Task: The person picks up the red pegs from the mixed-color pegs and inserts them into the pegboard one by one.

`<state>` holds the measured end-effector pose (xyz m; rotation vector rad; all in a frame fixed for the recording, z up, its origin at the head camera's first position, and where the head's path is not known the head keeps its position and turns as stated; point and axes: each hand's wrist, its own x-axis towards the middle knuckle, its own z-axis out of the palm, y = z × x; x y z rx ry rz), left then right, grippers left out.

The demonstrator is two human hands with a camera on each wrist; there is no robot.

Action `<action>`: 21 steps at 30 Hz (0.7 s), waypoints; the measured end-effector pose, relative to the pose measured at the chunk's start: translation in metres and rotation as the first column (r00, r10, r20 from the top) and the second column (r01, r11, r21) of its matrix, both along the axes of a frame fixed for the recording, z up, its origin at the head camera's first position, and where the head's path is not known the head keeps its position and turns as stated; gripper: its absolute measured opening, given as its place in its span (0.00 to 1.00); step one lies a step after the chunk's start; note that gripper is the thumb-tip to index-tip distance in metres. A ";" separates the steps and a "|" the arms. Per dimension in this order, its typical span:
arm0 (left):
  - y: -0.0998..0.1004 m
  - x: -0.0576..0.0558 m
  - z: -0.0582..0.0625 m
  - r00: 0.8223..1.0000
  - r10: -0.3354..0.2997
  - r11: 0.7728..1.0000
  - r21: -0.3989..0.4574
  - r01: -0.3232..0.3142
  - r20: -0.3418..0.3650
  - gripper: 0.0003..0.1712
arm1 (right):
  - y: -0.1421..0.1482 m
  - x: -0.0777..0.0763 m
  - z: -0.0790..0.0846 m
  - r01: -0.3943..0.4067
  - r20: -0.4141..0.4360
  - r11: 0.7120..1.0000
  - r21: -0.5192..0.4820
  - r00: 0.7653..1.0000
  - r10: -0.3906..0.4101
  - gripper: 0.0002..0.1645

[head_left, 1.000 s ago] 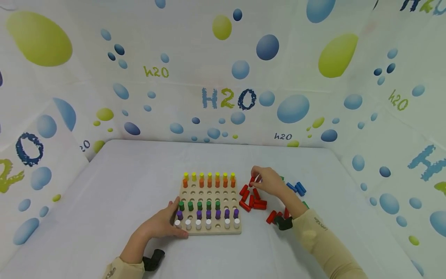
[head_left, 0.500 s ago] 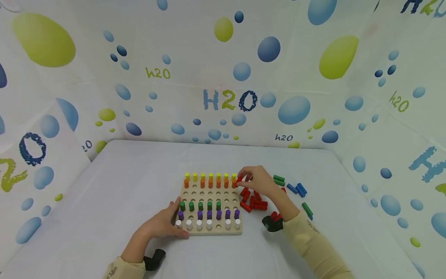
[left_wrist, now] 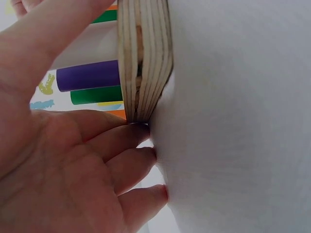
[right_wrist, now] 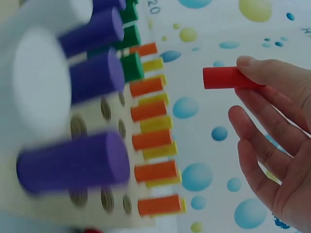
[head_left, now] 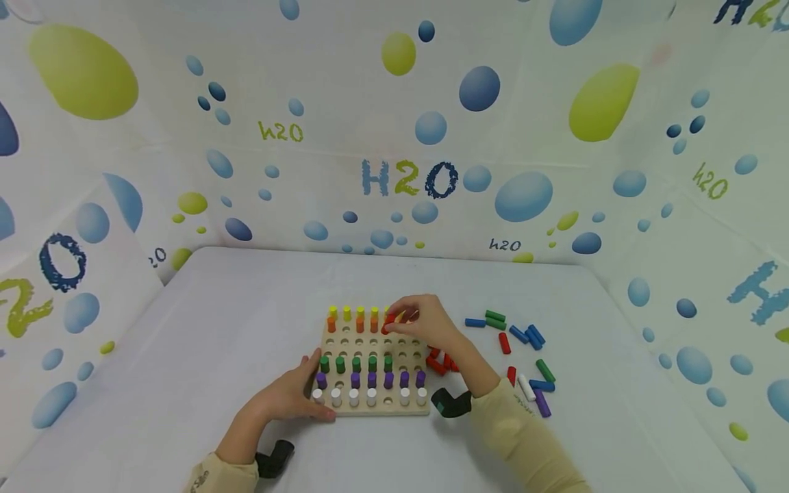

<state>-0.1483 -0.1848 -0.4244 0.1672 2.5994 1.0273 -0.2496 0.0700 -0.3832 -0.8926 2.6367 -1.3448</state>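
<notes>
A wooden pegboard (head_left: 364,413) lies on the white table, with rows of yellow, orange, green, purple and white pegs standing in it. Bare holes (head_left: 359,342) show between the orange and green rows. My left hand (head_left: 286,394) holds the board's near left corner, thumb along the front edge and fingers at the left side; the left wrist view shows fingertips against the layered board edge (left_wrist: 146,58). Over the back right part of the board, my right hand (head_left: 425,322) pinches a red peg (right_wrist: 218,77) between thumb and fingers. That hand hides some yellow and orange pegs behind it.
Loose red pegs (head_left: 435,366) lie just right of the board, partly under the right forearm. Farther right are scattered blue pegs (head_left: 535,334), green pegs (head_left: 496,315), a white peg (head_left: 526,387) and a purple peg (head_left: 542,403). A printed backdrop (head_left: 320,205) stands behind the table.
My right hand has lifted the red peg from the pile and carried it left over the board. Loose pegs formerly behind the right arm now show. The left hand stays at the corner.
</notes>
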 end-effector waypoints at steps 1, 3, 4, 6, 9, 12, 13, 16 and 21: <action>0.000 0.000 0.000 1.000 -0.001 1.000 0.003 0.001 0.001 0.71 | -0.003 0.002 0.000 0.000 0.007 1.000 -0.011 1.000 0.000 0.13; -0.001 0.000 0.000 1.000 -0.004 1.000 0.004 0.004 0.000 0.71 | -0.010 0.005 0.002 0.005 0.015 1.000 -0.028 1.000 -0.004 0.12; -0.001 0.000 0.000 1.000 -0.004 1.000 0.005 0.004 0.003 0.71 | -0.013 0.006 0.002 0.010 0.021 0.999 -0.035 1.000 -0.009 0.12; -0.001 0.000 0.000 1.000 -0.003 1.000 0.008 0.003 0.006 0.70 | -0.020 0.009 0.003 0.022 0.026 0.998 -0.052 0.999 -0.020 0.12; -0.002 -0.001 0.000 1.000 -0.006 1.000 0.007 0.006 0.007 0.70 | -0.030 0.012 0.004 0.051 0.032 0.996 -0.068 0.998 -0.049 0.11; -0.001 -0.001 0.000 1.000 -0.008 1.000 0.009 0.008 0.012 0.70 | -0.040 0.013 0.004 0.093 0.056 0.994 -0.063 0.994 -0.090 0.12; -0.001 -0.001 0.000 1.000 -0.009 1.000 0.009 0.009 0.012 0.70 | -0.044 0.013 0.003 0.111 0.068 0.993 -0.051 0.992 -0.107 0.12; -0.001 -0.001 -0.001 1.000 -0.012 1.000 0.007 0.012 0.008 0.70 | -0.056 0.012 0.002 0.141 0.111 0.989 -0.038 0.984 -0.136 0.12; -0.002 0.000 0.000 1.000 -0.016 1.000 -0.004 0.016 -0.003 0.70 | -0.076 0.010 -0.003 0.161 0.135 0.987 -0.015 0.978 -0.157 0.12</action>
